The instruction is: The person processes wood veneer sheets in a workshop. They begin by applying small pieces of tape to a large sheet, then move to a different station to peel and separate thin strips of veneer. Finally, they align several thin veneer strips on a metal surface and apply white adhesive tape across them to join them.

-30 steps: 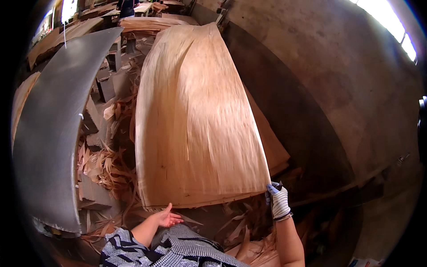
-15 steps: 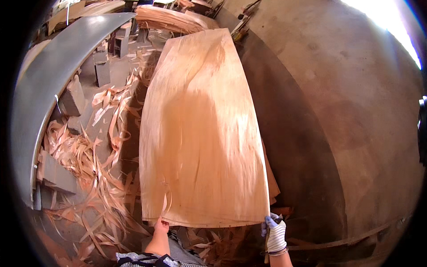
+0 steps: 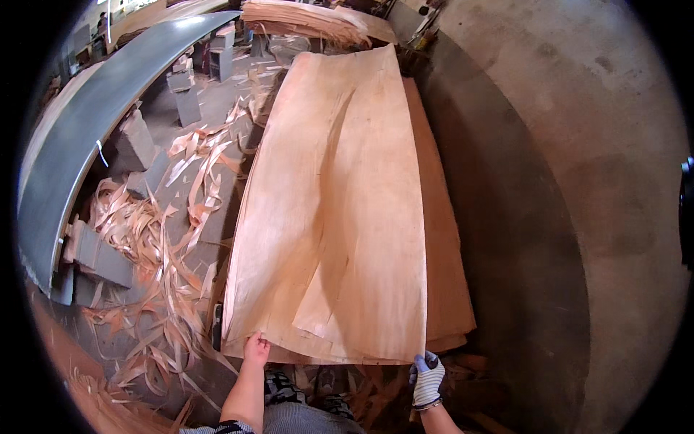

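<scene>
Left hand (image 3: 256, 350) and right hand (image 3: 428, 380) pinch the veneer sheet (image 3: 376, 217) near the stack's (image 3: 444, 289) near edge, a hold probably wanting even tension next.

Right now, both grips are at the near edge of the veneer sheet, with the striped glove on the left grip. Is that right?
Not quite: the head view shows the striped glove on the right grip; the left grip is bare. Both are at the near edge of the veneer sheet.
</scene>
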`<state>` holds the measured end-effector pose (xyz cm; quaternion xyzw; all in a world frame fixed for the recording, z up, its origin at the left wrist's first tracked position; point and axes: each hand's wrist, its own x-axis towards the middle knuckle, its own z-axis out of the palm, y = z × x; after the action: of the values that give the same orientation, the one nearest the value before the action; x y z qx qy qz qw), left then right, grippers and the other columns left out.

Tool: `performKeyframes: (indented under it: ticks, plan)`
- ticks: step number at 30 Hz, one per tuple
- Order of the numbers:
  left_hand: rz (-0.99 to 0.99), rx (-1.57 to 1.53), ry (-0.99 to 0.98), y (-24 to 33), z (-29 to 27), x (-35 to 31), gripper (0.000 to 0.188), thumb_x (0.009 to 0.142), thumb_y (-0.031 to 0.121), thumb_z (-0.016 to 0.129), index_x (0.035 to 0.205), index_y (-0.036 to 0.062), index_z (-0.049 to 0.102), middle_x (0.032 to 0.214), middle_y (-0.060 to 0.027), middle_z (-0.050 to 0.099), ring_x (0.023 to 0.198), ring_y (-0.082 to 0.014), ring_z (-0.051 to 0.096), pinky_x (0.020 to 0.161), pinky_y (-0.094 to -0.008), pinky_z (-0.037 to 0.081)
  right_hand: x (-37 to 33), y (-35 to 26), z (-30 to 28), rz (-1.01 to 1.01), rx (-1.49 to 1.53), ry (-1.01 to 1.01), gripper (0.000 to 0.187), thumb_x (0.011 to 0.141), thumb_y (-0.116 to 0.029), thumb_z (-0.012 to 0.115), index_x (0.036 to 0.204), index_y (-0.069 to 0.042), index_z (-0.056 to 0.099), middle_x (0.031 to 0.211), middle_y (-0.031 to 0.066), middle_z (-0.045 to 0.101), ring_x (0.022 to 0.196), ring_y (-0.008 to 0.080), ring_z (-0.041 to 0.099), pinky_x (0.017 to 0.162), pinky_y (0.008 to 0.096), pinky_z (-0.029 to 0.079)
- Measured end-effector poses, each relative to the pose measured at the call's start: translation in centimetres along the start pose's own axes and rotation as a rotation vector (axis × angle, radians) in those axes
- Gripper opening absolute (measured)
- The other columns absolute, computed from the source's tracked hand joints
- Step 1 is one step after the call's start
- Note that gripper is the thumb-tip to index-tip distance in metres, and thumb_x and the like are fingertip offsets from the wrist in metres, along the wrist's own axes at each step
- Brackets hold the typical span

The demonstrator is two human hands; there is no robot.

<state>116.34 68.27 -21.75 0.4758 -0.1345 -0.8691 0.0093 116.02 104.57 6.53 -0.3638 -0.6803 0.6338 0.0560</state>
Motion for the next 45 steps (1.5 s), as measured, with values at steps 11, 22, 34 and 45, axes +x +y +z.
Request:
performKeyframes:
  ticks: [11, 22, 34, 45]
  plan:
    - [0.063, 0.147, -0.087, -5.2, 0.9, -1.2, 0.034, 0.081, 0.017, 0.058, 0.110, 0.0186, 0.041, 0.104, -0.0045, 0.053, 0.098, -0.0205, 0.050, 0.086, -0.0386, 0.040, 11.7, 15.5, -2.3, 0.035, -0.033, 0.044, 0.014, 0.078, -0.005, 0.059, 0.092, -0.004, 0.056, 0.057, 0.0000, 0.051, 0.040, 0.0068, 0.041, 0.034, 0.0215, 0.031]
    - [0.229, 0.051, -0.016, -1.3, -12.9, 6.9, 0.043, 0.089, 0.037, 0.044, 0.119, 0.0068, 0.044, 0.118, -0.0101, 0.051, 0.110, -0.0262, 0.047, 0.093, -0.0415, 0.037, 15.6, 22.7, -4.1, -0.015, -0.172, 0.103, 0.014, 0.079, -0.011, 0.059, 0.090, -0.003, 0.056, 0.057, -0.0009, 0.048, 0.038, 0.0073, 0.038, 0.033, 0.0218, 0.029]
    - [0.329, -0.029, -0.024, 2.3, -11.4, 11.5, 0.049, 0.090, 0.037, 0.041, 0.127, 0.0053, 0.038, 0.130, -0.0094, 0.041, 0.119, -0.0287, 0.037, 0.101, -0.0474, 0.026, 18.8, 22.4, -3.3, -0.180, -0.032, 0.126, 0.007, 0.080, -0.009, 0.058, 0.081, -0.004, 0.054, 0.053, -0.0021, 0.044, 0.037, 0.0051, 0.034, 0.032, 0.0215, 0.025]
    - [0.370, 0.004, 0.025, 3.1, -13.6, 16.0, 0.053, 0.087, 0.039, 0.047, 0.128, 0.0060, 0.037, 0.130, -0.0100, 0.041, 0.118, -0.0277, 0.039, 0.101, -0.0452, 0.028, 19.2, 23.5, -3.3, -0.132, -0.057, 0.166, 0.009, 0.079, -0.013, 0.059, 0.081, -0.006, 0.055, 0.051, -0.0008, 0.045, 0.034, 0.0076, 0.035, 0.030, 0.0218, 0.025]
